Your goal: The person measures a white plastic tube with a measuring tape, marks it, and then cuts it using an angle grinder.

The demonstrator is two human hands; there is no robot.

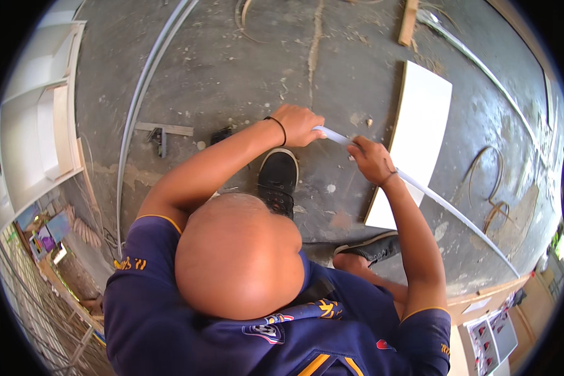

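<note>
Both my arms reach out over the grey floor to a long, thin, pale grey strip (460,216). My left hand (299,125) is closed round its end, with a dark band on the wrist. A short way along it, my right hand (373,161) grips the strip with bent fingers. Between the hands the strip looks flat and slightly slanted. From my right hand it runs back past my forearm toward the lower right. Part of it passes over the white board (418,119) lying on the floor beside my right hand.
My raised knee (238,257) and dark shoe (277,175) are below my hands. Two long grey strips (145,69) curve along the left, near a wooden slat (175,130). White cabinets (41,125) stand far left. A wooden piece (408,24) and thin curled strips (499,182) lie right.
</note>
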